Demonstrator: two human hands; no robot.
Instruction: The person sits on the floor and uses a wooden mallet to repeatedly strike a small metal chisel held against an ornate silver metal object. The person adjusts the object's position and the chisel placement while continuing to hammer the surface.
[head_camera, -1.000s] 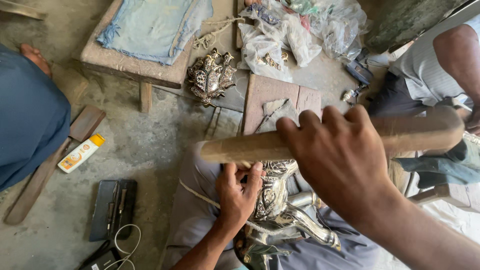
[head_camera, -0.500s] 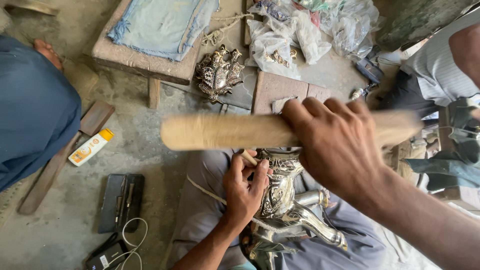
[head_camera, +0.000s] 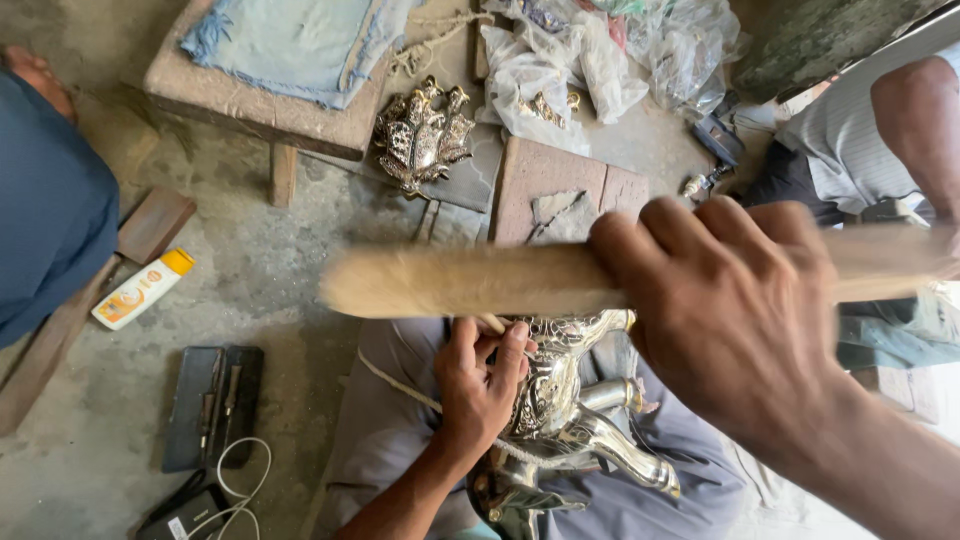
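Right hand (head_camera: 735, 325) clenched around a blurred wooden stick (head_camera: 480, 280), held level above the lap. Left hand (head_camera: 480, 385) closed on a thin tool (head_camera: 493, 324), fingers pressed against a shiny silver metal figure (head_camera: 565, 420) lying on the lap. On the concrete floor (head_camera: 270, 290): brass ornament (head_camera: 422, 135), plastic bags (head_camera: 560, 70), yellow-capped tube (head_camera: 140, 292), dark tool case (head_camera: 212, 405).

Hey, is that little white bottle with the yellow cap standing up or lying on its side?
Lying on its side. The white bottle with the yellow cap rests flat on the grey concrete floor, cap pointing up-right.
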